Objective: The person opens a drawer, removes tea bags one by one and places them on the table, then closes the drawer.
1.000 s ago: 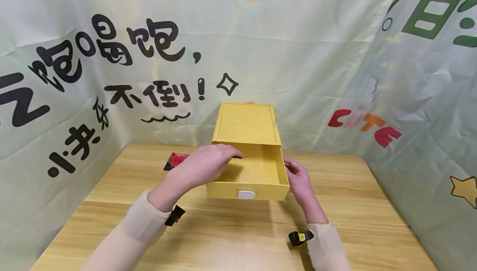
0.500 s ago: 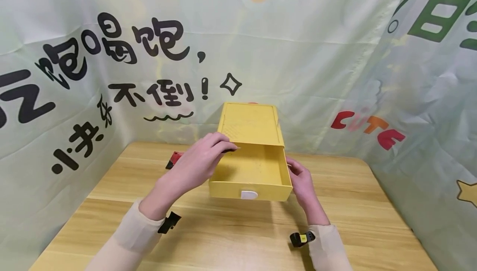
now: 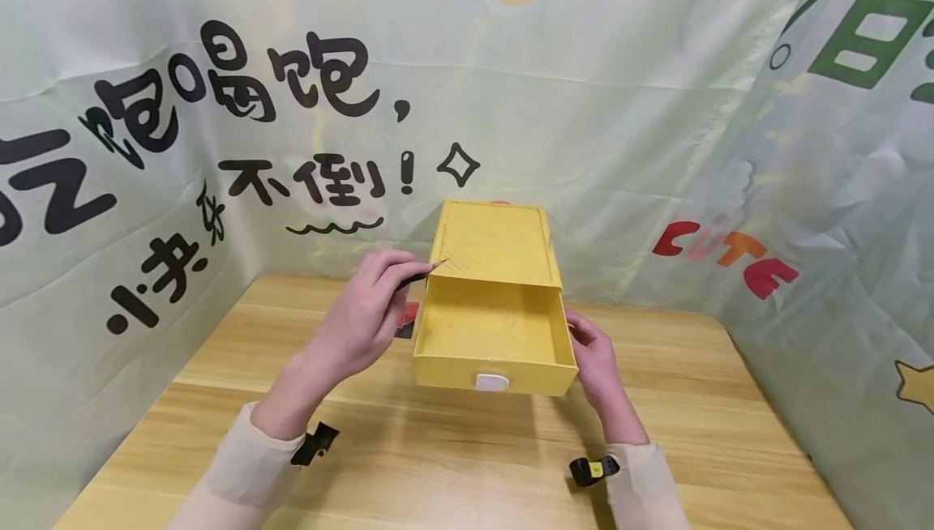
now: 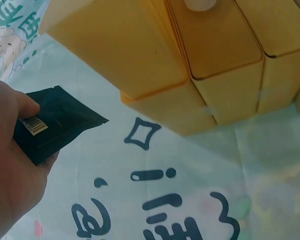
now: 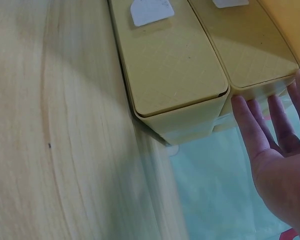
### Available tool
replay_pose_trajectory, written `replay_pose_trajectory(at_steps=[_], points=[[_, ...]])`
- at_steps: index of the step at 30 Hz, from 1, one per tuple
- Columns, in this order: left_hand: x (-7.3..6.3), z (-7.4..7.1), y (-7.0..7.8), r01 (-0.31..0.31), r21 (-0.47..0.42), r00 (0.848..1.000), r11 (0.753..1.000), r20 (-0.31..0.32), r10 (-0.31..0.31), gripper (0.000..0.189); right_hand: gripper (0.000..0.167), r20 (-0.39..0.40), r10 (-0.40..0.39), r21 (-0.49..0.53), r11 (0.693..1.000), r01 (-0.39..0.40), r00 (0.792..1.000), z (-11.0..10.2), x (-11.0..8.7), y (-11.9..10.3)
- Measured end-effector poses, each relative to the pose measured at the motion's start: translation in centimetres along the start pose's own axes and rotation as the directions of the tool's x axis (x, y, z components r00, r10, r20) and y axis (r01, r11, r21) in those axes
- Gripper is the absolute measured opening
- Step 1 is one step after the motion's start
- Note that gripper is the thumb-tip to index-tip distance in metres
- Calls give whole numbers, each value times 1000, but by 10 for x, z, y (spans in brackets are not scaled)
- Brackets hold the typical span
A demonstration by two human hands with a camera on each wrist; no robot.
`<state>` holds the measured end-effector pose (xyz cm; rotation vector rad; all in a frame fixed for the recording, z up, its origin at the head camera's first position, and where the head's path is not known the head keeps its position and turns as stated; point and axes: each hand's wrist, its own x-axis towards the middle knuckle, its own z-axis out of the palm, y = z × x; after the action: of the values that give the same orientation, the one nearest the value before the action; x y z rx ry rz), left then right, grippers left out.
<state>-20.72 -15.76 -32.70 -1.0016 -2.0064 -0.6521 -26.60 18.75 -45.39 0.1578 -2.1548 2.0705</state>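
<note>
My left hand (image 3: 361, 315) pinches a small dark flat sachet (image 4: 52, 122) between thumb and fingers. A white barcode label shows on the sachet in the left wrist view; the head view has it nearly edge-on, beside the left front of the yellow drawer unit (image 3: 496, 242). The unit's top drawer (image 3: 496, 378) is pulled out, its visible floor bare and a white tab on its front. At the unit's right side is my right hand (image 3: 594, 356). Its extended fingers (image 5: 250, 120) touch the casing in the right wrist view.
A red and black packet (image 3: 407, 318) lies on the wooden table (image 3: 452, 465), partly hidden behind my left hand. Lower drawers (image 5: 175, 60) of the unit are closed. A printed fabric sheet (image 3: 606, 149) hangs behind and at both sides.
My left hand has come up and left, out of the drawer, with the sachet in its fingers. The right hand stays at the unit's side, and the drawer remains pulled out.
</note>
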Motion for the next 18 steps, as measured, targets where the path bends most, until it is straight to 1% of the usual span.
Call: replay_pose_trajectory(at_steps=[3, 8, 15, 18], points=[[-5, -3, -6, 13, 2, 1000, 1000, -16, -13, 40, 36, 3, -2, -1, 1000, 2, 1000, 0, 0, 0], [-13, -10, -18, 34, 29, 999, 999, -15, -34, 47, 36, -6, 6, -8, 1000, -7, 1000, -2, -1, 1], [-25, -20, -43, 32, 77, 999, 996, -12, -31, 49, 36, -7, 14, -6, 1000, -14, 1000, -1, -1, 0], [-31, -23, -54, 41, 98, 999, 994, -5, -41, 51, 36, -10, 15, -12, 1000, -15, 1000, 0, 0, 0]])
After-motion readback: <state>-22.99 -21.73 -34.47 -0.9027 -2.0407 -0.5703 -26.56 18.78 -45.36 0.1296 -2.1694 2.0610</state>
